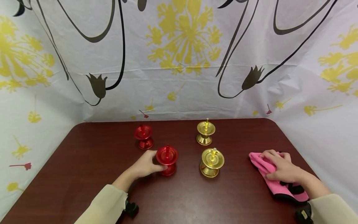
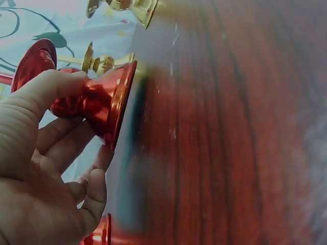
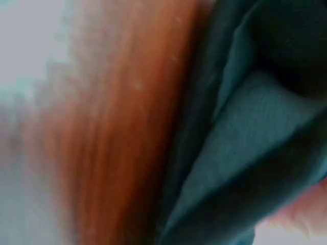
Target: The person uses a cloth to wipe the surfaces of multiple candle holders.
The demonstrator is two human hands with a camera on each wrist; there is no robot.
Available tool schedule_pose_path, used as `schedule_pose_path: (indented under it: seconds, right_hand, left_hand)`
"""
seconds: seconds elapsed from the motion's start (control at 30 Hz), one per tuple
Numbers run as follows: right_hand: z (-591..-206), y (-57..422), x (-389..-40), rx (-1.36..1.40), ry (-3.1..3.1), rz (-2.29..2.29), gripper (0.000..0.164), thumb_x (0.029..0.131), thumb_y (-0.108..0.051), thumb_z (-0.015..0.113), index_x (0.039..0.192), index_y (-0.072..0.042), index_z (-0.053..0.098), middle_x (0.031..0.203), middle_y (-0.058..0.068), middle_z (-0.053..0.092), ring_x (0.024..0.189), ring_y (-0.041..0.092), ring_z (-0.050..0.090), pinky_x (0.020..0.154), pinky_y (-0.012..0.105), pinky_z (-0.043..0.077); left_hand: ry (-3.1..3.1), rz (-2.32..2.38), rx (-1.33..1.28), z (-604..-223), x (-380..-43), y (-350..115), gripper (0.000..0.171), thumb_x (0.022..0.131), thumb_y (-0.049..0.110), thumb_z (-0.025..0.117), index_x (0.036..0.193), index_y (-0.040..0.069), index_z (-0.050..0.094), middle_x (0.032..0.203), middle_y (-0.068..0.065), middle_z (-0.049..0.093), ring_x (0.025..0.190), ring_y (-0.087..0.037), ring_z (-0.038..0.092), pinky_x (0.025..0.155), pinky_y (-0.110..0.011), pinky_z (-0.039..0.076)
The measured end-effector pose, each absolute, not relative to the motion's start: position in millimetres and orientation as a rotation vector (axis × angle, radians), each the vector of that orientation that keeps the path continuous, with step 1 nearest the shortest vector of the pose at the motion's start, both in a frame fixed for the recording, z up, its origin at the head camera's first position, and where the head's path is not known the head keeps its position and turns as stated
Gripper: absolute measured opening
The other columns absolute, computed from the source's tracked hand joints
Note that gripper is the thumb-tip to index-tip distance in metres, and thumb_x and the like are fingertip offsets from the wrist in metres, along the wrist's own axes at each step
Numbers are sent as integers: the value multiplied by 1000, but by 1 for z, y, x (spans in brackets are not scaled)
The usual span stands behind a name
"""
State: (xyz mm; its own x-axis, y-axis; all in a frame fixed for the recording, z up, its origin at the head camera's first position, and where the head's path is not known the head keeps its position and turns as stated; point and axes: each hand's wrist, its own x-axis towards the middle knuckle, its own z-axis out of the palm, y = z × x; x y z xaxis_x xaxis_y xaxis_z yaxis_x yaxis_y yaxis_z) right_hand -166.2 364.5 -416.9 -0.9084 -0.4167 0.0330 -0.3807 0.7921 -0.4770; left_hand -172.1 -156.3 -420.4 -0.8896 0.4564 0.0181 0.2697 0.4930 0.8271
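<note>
My left hand (image 1: 146,165) holds a shiny red candle holder (image 1: 167,155) by its stem, thumb on one side and fingers on the other. In the left wrist view the flared base of this holder (image 2: 110,99) stands close to the tabletop. A second red candle holder (image 1: 145,143) is behind it to the left. Two gold candle holders, a front one (image 1: 211,161) and a back one (image 1: 204,139), stand to the right. At the table's right side my right hand (image 1: 282,166) grips a folded pink cloth (image 1: 275,188) with black edging. Its dark side (image 3: 245,148) fills much of the right wrist view.
The dark brown wooden table (image 1: 84,174) has rounded back corners. White patterned sheeting (image 1: 179,102) with yellow and dark plant prints hangs behind it and along both sides. The right hand and cloth lie near the table's right edge.
</note>
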Motion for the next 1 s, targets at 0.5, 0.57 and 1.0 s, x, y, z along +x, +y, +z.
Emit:
schedule_pose_path:
  seconds: [0.5,0.57,1.0]
  right_hand:
    - [-408,354,-166,-565,2993,-618,51,71,-10,81,116,-13,58,106,9,59,84,19,50,68,31,38]
    - [-404,353,-166,-523,2968,-688,51,73,-8,79,118,-13,56,102,8,58,79,13,51,61,27,41]
    - [-370,321,-160,-592,3010,-998,46,76,4,72,118,-12,61,87,5,58,65,3,49,49,24,43]
  left_hand:
    - [2340,1609,701,-406,-146,-143,35,84,15,78,117,7,69,110,-9,73,94,-8,63,84,-25,56]
    - [2313,1648,710,-406,-142,-141,34,85,14,77,118,8,69,110,-10,73,89,-7,63,79,-25,56]
    - [2322,1798,744,-397,-130,-129,35,90,12,70,123,2,65,115,-15,71,104,-5,66,94,-25,53]
